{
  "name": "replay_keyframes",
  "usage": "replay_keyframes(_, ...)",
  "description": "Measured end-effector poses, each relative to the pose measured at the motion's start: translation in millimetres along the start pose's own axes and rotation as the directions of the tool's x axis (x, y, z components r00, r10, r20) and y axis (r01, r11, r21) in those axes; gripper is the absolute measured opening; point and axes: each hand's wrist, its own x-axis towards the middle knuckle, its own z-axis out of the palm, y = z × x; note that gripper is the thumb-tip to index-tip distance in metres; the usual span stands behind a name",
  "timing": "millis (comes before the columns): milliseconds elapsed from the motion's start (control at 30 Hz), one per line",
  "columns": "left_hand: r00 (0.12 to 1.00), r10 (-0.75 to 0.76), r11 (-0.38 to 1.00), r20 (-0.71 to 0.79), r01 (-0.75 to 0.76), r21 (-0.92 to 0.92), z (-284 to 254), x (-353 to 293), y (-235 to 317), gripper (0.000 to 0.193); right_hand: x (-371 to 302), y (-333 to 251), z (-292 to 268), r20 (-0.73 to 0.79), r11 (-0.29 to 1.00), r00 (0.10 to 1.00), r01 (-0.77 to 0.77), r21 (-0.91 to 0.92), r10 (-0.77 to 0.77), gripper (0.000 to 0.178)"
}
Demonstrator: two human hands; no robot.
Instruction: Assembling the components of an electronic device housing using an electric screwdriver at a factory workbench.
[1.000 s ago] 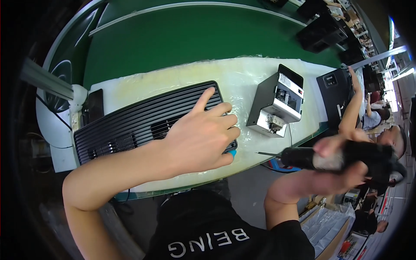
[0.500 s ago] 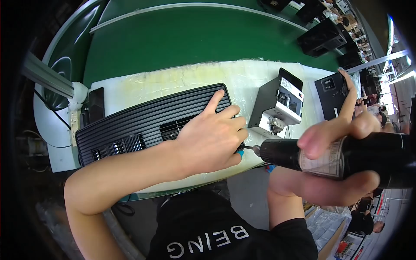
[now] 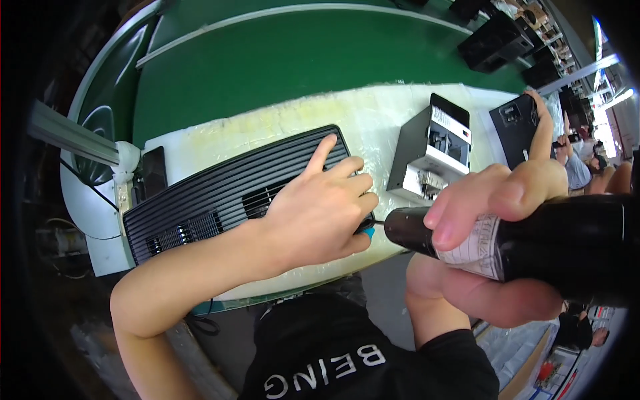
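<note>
A long black slatted housing lies at a slant on the padded table. My left hand grips its right end, index finger stretched over the slats and other fingers curled at the edge. A small teal piece shows by the thumb; what it is, I cannot tell. In my right hand is a black power screwdriver, held level with fingers wrapped round its body. Its thin bit points left into the end of the housing, where my left hand hides the tip.
Right of the housing stands a black and silver boxy device. Another person's arm reaches to a black box farther right. A white padded sheet borders the green surface. A metal post rises at left.
The screwdriver has moved left, closer to the housing, and less of its bit shows. My left hand keeps its hold. The whole view has shifted slightly.
</note>
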Motion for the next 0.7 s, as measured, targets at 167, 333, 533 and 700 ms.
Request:
replay_keyframes(167, 0.997, -0.041, 0.999, 0.060, 0.042, -0.007, -3, 6, 3, 0.036, 8, -14, -44, -0.182, 0.986, 0.981, 0.029, -0.166, -0.060, 0.056)
replay_keyframes(333, 0.999, -0.031, 1.000, 0.003, 0.031, 0.000, 3, 19, 0, 0.036, -16, 19, -88, -0.516, 0.662, 0.748, -0.139, -0.737, -0.418, 0.045)
replay_keyframes(533, 0.997, 0.023, 1.000, -0.074, -0.024, -0.011, 10, 44, 2, 0.042, -53, 66, -112, -0.458, 0.666, 0.761, -0.046, -0.745, -0.460, 0.052)
replay_keyframes(700, 0.998, -0.068, 0.997, -0.009, 0.069, 0.044, -24, 0, 24, 0.062, -63, 68, -103, -0.488, 0.746, 0.831, -0.143, -0.650, -0.267, 0.050)
